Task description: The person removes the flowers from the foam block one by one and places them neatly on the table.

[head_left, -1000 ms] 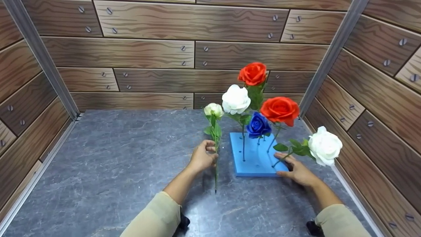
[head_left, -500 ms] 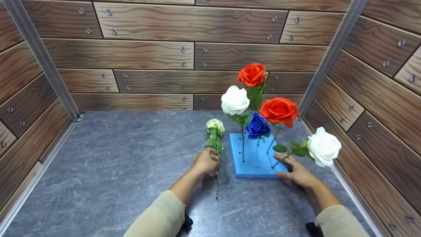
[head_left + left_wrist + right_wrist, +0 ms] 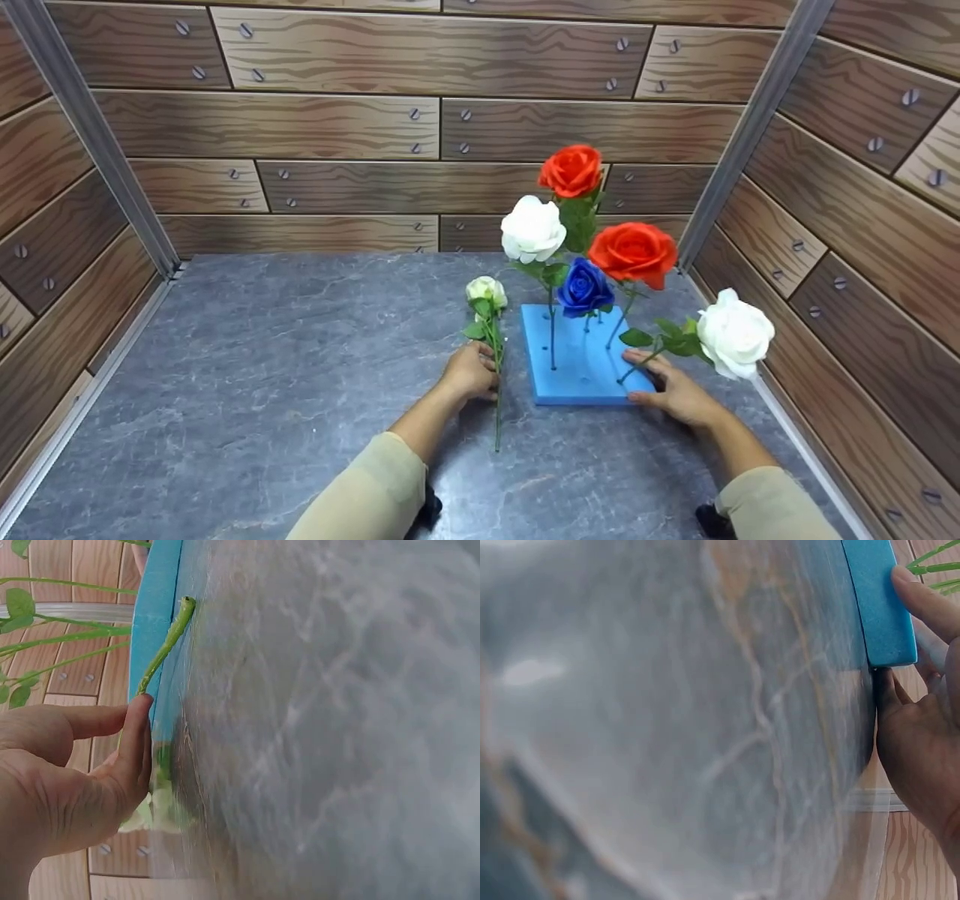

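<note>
My left hand (image 3: 469, 373) pinches the thin green stem of a small pale white rose (image 3: 487, 290), low at the tabletop left of the blue block (image 3: 570, 388). In the left wrist view, the cut end of the stem (image 3: 169, 643) sticks out past my thumb and fingers, beside the block's side. My right hand (image 3: 679, 391) holds the block at its front right corner, thumb at the front and fingers along the right side. Standing in the block are two red roses (image 3: 634, 251), a blue rose (image 3: 584, 286), a white rose (image 3: 533, 229) and another white rose (image 3: 735, 334) leaning right.
The grey marbled table (image 3: 262, 390) is bounded by wood-patterned walls (image 3: 337, 124) at the back and both sides. Metal corner posts (image 3: 112, 165) stand at the back. Several small holes show in the block's top.
The left hand has lowered the small white rose toward the table and drawn it slightly nearer, so its bloom sits lower. My right hand stays at the block.
</note>
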The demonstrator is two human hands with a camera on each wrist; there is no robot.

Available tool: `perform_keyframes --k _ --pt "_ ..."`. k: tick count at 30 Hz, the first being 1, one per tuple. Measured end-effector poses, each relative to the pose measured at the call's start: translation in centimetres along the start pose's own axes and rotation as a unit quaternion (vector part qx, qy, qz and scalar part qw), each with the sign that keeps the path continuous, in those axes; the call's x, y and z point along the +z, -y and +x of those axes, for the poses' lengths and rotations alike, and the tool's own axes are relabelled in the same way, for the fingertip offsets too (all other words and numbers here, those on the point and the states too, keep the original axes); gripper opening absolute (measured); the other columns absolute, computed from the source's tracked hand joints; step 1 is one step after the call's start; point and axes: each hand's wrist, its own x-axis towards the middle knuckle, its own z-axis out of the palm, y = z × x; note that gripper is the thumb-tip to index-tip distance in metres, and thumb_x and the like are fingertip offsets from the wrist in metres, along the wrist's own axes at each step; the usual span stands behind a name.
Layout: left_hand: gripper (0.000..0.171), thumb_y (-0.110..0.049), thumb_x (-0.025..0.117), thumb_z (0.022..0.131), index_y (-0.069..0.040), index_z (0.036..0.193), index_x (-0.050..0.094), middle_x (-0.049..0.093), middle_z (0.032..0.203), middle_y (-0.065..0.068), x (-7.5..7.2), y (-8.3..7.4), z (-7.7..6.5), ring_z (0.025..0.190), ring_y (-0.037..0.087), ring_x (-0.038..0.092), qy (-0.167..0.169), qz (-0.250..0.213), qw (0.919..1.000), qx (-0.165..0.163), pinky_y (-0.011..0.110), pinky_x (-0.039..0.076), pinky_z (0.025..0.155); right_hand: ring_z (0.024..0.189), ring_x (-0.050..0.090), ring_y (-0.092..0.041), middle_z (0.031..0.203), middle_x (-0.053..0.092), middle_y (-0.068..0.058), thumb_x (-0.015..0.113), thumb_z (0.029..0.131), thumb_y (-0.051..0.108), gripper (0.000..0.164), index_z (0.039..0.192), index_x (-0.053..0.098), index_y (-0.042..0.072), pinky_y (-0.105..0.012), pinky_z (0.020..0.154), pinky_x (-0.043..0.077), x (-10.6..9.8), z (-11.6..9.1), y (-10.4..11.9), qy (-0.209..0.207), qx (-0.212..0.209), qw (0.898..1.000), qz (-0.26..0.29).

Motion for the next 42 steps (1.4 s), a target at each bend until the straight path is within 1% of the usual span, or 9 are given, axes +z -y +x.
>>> perform_keyframes --k 4,11,17,22,29,31,35,37,42 --pt "0.043 0.015 0.071 0.092 0.004 0.132 0.059 0.071 0.119 0.021 0.1 0.0 0.0 0.082 0.026 0.075 -0.001 0.002 1.0 0.002 0.034 0.069 0.065 0.162 0.025 -0.051 0.172 0.039 -0.024 0.086 0.093 0.021 0.075 0.158 0.054 0.004 0.002 0.107 0.024 0.1 0.0 0.0 -0.006 0.001 1.0 -0.007" --pt "0.042 0.015 0.07 0.091 0.008 0.131 0.059 0.072 0.118 0.022 0.2 0.0 -0.1 0.086 0.027 0.077 0.001 0.004 0.9999 0.015 0.034 0.069 0.065 0.164 0.017 -0.049 0.175 0.032 -0.024 0.085 0.093 0.018 0.077 0.16 0.051 0.003 0.004 0.107 0.023 0.1 0.1 -0.1 0.007 0.01 0.999 0.031" --pt "0.042 0.014 0.07 0.09 0.008 0.129 0.059 0.071 0.113 0.018 0.2 0.0 -0.2 0.083 0.025 0.076 0.001 0.003 0.9998 0.021 0.035 0.07 0.067 0.162 0.021 -0.05 0.173 0.035 -0.025 0.085 0.093 0.016 0.075 0.159 0.052 0.002 0.003 0.108 0.023 0.2 0.0 0.0 0.0 0.002 1.0 0.024" --pt "0.041 0.008 0.072 0.088 0.008 0.128 0.06 0.073 0.117 0.021 -0.1 0.0 -0.3 0.089 0.027 0.075 -0.01 0.041 0.9982 0.044 0.035 0.069 0.074 0.161 0.023 -0.049 0.172 0.037 -0.025 0.086 0.093 0.016 0.074 0.158 0.053 0.001 0.002 0.109 0.025 0.1 0.0 0.0 -0.001 -0.007 1.0 0.023" --pt "0.045 -0.004 0.078 0.092 0.0 0.133 0.062 0.071 0.129 0.018 -0.4 -0.8 -0.3 0.119 0.034 0.07 -0.041 0.112 0.9914 0.054 0.043 0.063 0.098 0.158 0.032 -0.016 0.171 0.037 -0.026 0.085 0.094 0.016 0.073 0.158 0.053 0.001 0.002 0.109 0.026 0.0 0.1 -0.5 0.0 -0.014 1.0 0.02" --pt "0.042 -0.004 0.076 0.092 -0.001 0.132 0.063 0.071 0.128 0.018 -0.3 -1.0 -0.2 0.121 0.036 0.07 -0.049 0.111 0.9899 0.073 0.046 0.062 0.101 0.16 0.03 -0.019 0.172 0.037 -0.025 0.085 0.094 0.017 0.074 0.159 0.053 0.002 0.003 0.109 0.026 0.1 0.2 -0.4 0.0 -0.008 1.0 0.023" --pt "0.033 0.001 0.07 0.094 0.001 0.126 0.065 0.072 0.124 0.02 0.1 -1.4 -0.2 0.114 0.036 0.073 -0.064 0.097 0.9815 0.152 0.047 0.063 0.1 0.163 0.022 -0.044 0.174 0.034 -0.024 0.085 0.094 0.02 0.076 0.16 0.052 0.004 0.002 0.108 0.025 0.1 0.2 -0.3 0.006 0.003 1.0 0.018" --pt "0.031 0.002 0.068 0.095 0.001 0.126 0.065 0.071 0.124 0.021 0.4 -1.6 -0.2 0.111 0.036 0.074 -0.061 0.087 0.9774 0.183 0.046 0.064 0.099 0.163 0.02 -0.05 0.174 0.033 -0.024 0.085 0.094 0.021 0.076 0.16 0.051 0.004 0.002 0.107 0.026 0.0 0.2 -0.3 0.01 0.003 1.0 0.01" --pt "0.031 0.001 0.069 0.098 0.0 0.129 0.065 0.071 0.13 0.021 1.1 -2.1 -0.2 0.114 0.037 0.074 -0.038 0.061 0.976 0.206 0.045 0.065 0.1 0.162 0.021 -0.051 0.174 0.035 -0.024 0.085 0.095 0.02 0.075 0.16 0.051 0.003 0.001 0.107 0.026 -0.1 0.1 -0.1 0.011 0.0 1.0 0.004"
